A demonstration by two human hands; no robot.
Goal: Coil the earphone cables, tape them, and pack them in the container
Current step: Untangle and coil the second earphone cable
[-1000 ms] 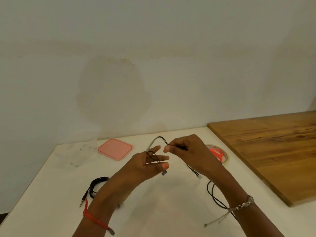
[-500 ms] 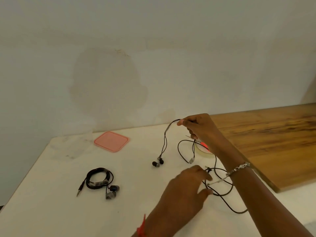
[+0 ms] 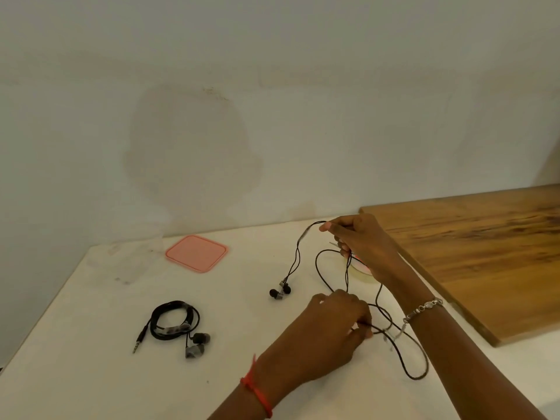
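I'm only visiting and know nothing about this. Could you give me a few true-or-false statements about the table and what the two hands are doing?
1. The right hand pinches the loose earphone cable and holds it up above the table. True.
2. The coiled earphones hang from the right hand too. False: they lie on the white table, left of both hands.
3. The pink lid lies flat near the wall. True.
4. The left hand rests empty. False: its fingers curl round a lower part of the loose earphone cable.
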